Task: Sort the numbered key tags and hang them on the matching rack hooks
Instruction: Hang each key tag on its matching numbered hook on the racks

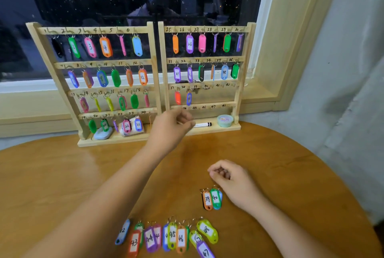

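Two wooden racks, left (153,66) and right (241,91), stand at the table's far edge with numbered hooks. Coloured tags fill hooks 1 to 23 and 25 to 38. The hooks from 39 on are bare. My left hand (172,127) is raised in front of the right rack's lowest rail, fingers curled, with no tag visible in it. My right hand (230,176) rests on the table in a loose fist. Just below it lie the orange tag 39 (207,199) and the green tag 40 (215,197). Several more tags, among them red 43 (134,242) and orange 46 (181,238), lie in a row near me.
A black marker (202,124) and a teal tub (225,120) sit on the right rack's base. On the left rack's base lies a pale blue eraser (102,134). The round wooden table (62,174) ends near a wall on the right; a dark window is behind the racks.
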Action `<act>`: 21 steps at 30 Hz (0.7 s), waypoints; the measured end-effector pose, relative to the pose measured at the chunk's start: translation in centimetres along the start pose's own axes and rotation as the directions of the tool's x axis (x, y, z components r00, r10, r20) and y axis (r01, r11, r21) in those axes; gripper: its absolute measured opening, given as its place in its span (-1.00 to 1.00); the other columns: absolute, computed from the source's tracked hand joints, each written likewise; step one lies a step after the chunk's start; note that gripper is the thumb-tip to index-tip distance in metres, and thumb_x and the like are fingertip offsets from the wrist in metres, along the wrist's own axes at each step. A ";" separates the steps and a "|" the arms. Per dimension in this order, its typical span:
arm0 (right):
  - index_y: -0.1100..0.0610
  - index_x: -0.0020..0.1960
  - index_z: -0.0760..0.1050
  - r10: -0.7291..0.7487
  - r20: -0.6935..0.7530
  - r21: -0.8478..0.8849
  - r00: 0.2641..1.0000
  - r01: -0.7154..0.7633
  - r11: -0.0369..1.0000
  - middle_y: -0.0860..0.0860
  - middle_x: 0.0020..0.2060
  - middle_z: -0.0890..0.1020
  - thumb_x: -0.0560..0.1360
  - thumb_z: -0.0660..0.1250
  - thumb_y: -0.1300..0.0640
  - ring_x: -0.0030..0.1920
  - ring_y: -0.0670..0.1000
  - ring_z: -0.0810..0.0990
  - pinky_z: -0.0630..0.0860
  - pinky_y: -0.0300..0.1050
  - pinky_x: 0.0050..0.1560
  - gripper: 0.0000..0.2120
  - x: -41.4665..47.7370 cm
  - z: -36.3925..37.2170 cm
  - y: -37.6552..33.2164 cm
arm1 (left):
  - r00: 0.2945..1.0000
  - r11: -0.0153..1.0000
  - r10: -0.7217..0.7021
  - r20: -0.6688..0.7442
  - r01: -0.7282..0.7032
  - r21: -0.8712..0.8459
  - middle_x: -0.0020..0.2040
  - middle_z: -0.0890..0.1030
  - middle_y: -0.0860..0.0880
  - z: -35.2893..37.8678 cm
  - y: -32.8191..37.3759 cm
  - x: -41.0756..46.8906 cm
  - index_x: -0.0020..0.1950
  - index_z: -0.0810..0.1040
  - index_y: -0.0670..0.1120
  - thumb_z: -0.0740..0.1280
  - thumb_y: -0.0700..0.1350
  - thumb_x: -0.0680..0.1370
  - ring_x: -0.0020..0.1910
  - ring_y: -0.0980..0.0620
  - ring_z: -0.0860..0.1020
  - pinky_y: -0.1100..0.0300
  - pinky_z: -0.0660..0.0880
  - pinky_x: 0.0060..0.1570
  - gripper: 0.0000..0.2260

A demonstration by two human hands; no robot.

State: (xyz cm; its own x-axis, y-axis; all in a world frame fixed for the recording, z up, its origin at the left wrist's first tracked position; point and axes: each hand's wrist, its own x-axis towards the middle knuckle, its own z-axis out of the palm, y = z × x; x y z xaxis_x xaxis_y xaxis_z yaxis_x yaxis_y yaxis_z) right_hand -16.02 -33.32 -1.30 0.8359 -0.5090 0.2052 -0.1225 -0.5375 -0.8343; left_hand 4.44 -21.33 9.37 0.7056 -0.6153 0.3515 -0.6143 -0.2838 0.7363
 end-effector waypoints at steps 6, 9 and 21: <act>-0.10 -0.03 0.70 -0.008 0.159 -0.077 0.987 0.021 0.997 -0.15 -0.08 0.59 0.56 0.52 0.11 -0.08 -0.14 0.56 0.44 -0.33 -0.06 -0.90 -0.1 -0.8 -0.2 | 0.959 0.991 -0.098 0.266 0.069 0.116 -0.14 0.70 0.19 1.6 -2.2 -6.7 -0.08 0.69 0.14 0.55 0.03 0.53 -0.11 0.27 0.62 0.27 0.50 -0.10 -0.93; -0.15 -0.01 0.68 -0.002 0.225 -0.152 0.974 0.037 0.988 -0.20 -0.01 0.56 0.52 0.55 -0.02 0.01 -0.12 0.56 0.46 -0.29 -0.01 -0.91 -0.1 -0.9 -0.3 | 0.921 0.990 -0.102 0.375 0.057 0.130 -0.11 0.70 0.16 2.3 -2.3 -8.1 -0.04 0.70 0.12 0.54 0.02 0.55 -0.06 0.25 0.62 0.21 0.58 0.00 -0.95; -0.13 -0.05 0.65 0.025 0.264 -0.235 0.964 0.039 0.971 -0.20 0.01 0.56 0.46 0.60 -0.07 0.07 -0.15 0.55 0.46 -0.30 0.02 -0.85 -0.4 -1.1 -1.1 | 0.811 0.981 -0.065 0.581 -0.055 0.188 0.00 0.65 0.14 2.5 -2.9 -9.5 0.10 0.68 0.11 0.53 0.10 0.56 -0.04 0.21 0.58 0.34 0.48 -0.07 -0.83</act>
State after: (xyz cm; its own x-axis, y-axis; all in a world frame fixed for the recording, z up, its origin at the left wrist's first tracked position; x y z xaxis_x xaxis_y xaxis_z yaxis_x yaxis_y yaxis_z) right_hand -16.85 -33.31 0.08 0.9443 -0.3265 0.0417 -0.2120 -0.7002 -0.6817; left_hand -1.33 -16.50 2.43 0.4068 -0.9081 -0.0993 -0.7078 -0.3821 0.5941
